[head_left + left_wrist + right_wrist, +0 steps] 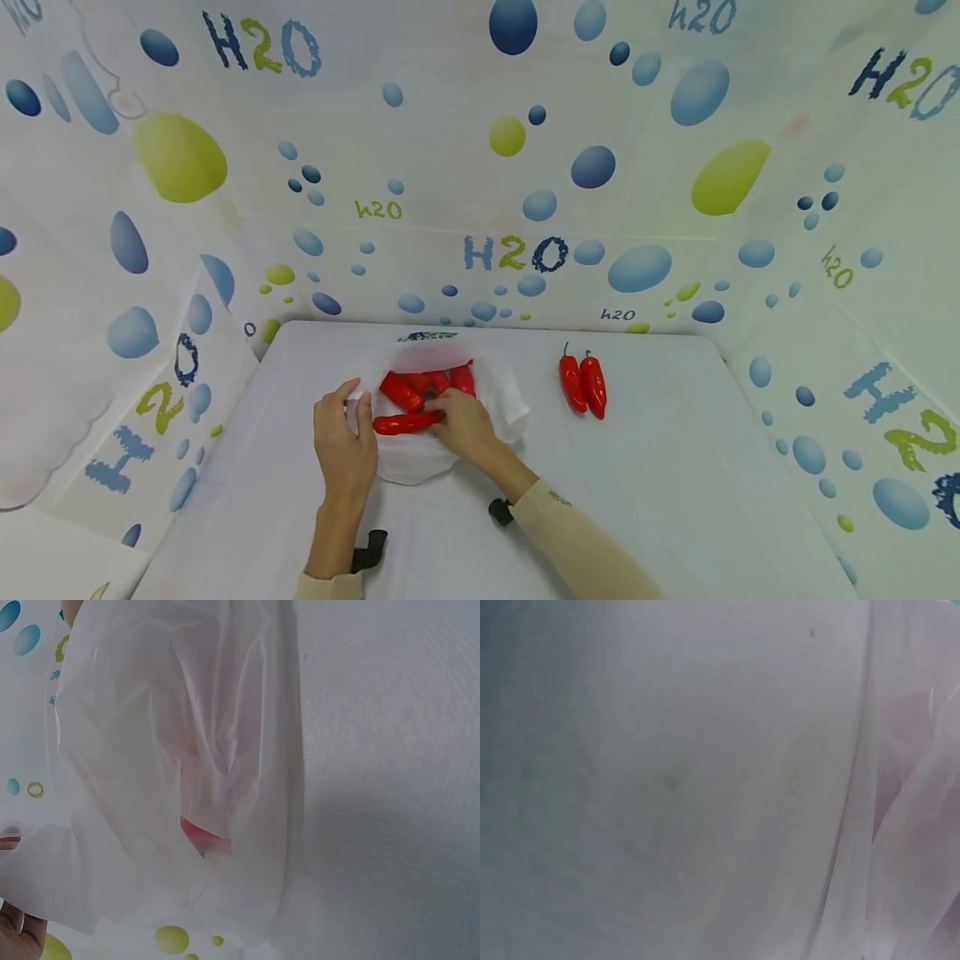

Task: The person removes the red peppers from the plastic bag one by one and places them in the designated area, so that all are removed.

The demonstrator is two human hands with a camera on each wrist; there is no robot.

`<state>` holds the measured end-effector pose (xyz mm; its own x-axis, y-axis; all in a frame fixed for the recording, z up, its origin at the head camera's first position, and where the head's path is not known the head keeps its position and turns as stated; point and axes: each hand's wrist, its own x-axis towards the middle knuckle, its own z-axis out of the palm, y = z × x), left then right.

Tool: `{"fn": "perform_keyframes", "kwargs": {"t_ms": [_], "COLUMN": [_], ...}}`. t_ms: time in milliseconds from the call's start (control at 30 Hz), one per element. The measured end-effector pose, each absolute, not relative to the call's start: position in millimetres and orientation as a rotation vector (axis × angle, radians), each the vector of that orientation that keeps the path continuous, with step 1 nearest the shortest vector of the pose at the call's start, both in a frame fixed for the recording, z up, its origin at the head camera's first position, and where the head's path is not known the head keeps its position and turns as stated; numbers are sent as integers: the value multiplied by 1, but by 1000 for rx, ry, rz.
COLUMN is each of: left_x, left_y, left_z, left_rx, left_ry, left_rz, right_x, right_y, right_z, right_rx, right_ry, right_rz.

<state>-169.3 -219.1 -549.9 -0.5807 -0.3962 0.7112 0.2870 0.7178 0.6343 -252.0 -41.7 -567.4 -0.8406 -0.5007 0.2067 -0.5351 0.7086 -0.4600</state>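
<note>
A thin white plastic bag lies with its mouth open, several red peppers inside it. My left hand holds the bag's left edge between thumb and fingers; in the left wrist view, the edge runs between the fingers of that hand. Over the bag's mouth, my right hand pinches one long red pepper by its right end. This pepper lies crosswise, its other end pointing at the left thumb. In the right wrist view only the bag's side shows, with red faintly visible through it.
Two red chili peppers with stems lie side by side to the right of the bag. A white cloth covers the table, and a curtain printed with drops and letters stands behind. Dark wrist cameras sit near both wrists.
</note>
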Motion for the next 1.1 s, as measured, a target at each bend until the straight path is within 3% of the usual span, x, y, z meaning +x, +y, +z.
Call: {"fn": "perform_keyframes", "kwargs": {"t_ms": [567, 1100], "left_x": [-167, -172], "left_y": [-217, -216], "left_z": [-547, -547], "left_rx": [88, 101], "left_ry": [-2002, -2005], "left_rz": [-929, -885], "right_x": [-248, -241], "right_y": [-35, -16], "right_z": [-567, -547], "right_rx": [1031, 934], "right_ry": [-2824, -2792], "right_rz": [788, 1032]}}
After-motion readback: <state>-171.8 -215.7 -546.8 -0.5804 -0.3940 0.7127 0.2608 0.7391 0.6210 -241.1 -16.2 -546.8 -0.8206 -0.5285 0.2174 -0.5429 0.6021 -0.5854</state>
